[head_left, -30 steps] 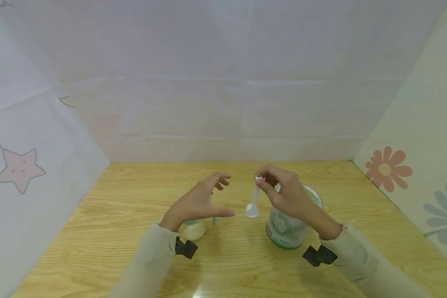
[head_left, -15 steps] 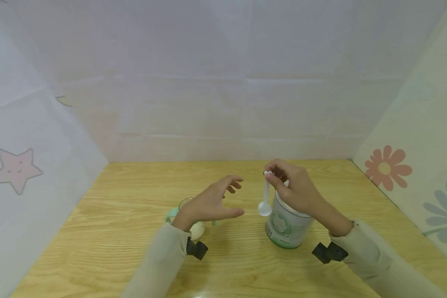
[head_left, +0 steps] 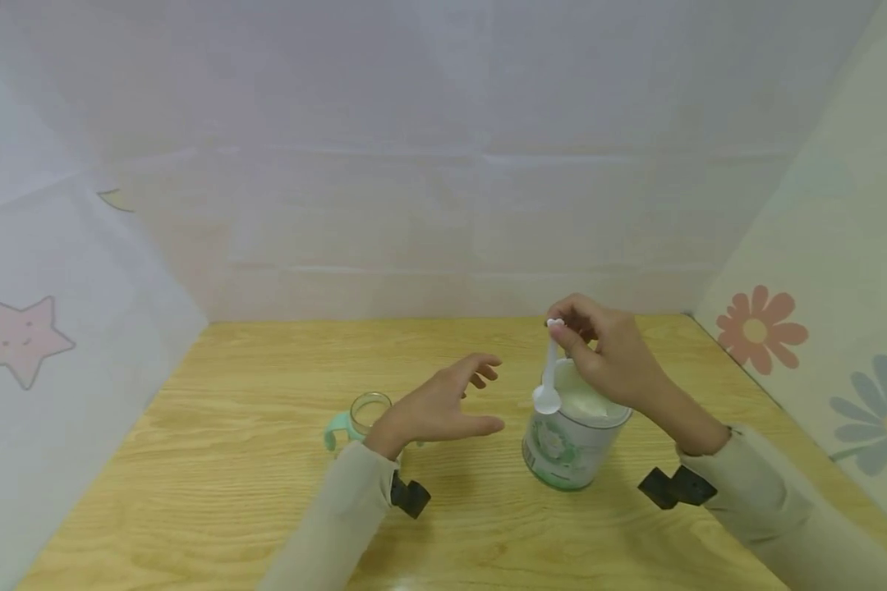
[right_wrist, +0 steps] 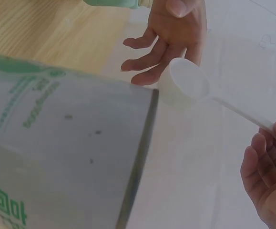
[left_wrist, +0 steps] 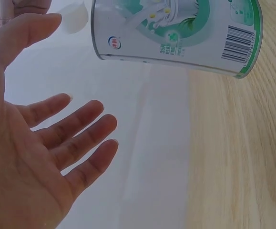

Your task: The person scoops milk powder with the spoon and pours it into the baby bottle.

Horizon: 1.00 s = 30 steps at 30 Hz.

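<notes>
A white measuring scoop (head_left: 547, 399) hangs bowl-down from my right hand (head_left: 613, 349), which pinches the end of its handle. In the right wrist view the scoop's bowl (right_wrist: 188, 85) looks empty. Just behind the scoop stands a white and green milk powder can (head_left: 565, 447), open at the top, with pale powder visible inside. My left hand (head_left: 447, 402) hovers left of the can with fingers spread and holds nothing; the left wrist view shows its bare palm (left_wrist: 28, 162). Behind the left wrist stands a baby bottle (head_left: 369, 410) with mint-green handles, uncapped and partly hidden by that arm.
The wooden table (head_left: 251, 394) carries the can and the bottle. A pale sheet (head_left: 355, 205) closes off the back, and printed sheets with a star (head_left: 22, 336) and flowers (head_left: 761, 328) rise at the sides.
My right hand has carried the scoop rightward and up, from the gap between the hands to the can's near-left rim. My left hand has drifted right, uncovering more of the bottle.
</notes>
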Tool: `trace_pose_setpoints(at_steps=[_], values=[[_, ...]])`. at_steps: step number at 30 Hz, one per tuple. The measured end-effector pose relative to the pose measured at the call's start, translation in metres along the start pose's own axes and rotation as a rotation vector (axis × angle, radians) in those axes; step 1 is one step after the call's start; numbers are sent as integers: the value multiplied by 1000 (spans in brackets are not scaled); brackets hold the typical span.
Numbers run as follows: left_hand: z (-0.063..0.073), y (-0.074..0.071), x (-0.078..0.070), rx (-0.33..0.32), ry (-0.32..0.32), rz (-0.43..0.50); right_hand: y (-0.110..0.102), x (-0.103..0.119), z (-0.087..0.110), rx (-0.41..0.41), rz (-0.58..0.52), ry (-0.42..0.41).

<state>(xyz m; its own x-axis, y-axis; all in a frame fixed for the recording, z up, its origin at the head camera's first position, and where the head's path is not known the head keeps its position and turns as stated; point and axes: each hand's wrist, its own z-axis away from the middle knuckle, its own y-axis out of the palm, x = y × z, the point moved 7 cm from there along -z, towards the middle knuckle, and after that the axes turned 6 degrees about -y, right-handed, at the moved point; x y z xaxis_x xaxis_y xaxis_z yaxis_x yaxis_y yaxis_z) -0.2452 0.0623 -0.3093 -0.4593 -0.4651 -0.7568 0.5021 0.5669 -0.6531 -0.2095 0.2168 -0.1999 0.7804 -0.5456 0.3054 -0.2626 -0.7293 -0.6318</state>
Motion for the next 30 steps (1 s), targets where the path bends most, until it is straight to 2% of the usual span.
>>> trace_pose_setpoints(at_steps=[14, 21, 30], values=[[-16, 21, -4, -4, -1, 18, -24, -22, 11, -26, 28, 81], [-23, 30, -7, -13, -8, 39, -28, -27, 15, -23, 63, 88], [-31, 39, -3, -16, 5, 55, -32, -34, 21, -23, 76, 97]])
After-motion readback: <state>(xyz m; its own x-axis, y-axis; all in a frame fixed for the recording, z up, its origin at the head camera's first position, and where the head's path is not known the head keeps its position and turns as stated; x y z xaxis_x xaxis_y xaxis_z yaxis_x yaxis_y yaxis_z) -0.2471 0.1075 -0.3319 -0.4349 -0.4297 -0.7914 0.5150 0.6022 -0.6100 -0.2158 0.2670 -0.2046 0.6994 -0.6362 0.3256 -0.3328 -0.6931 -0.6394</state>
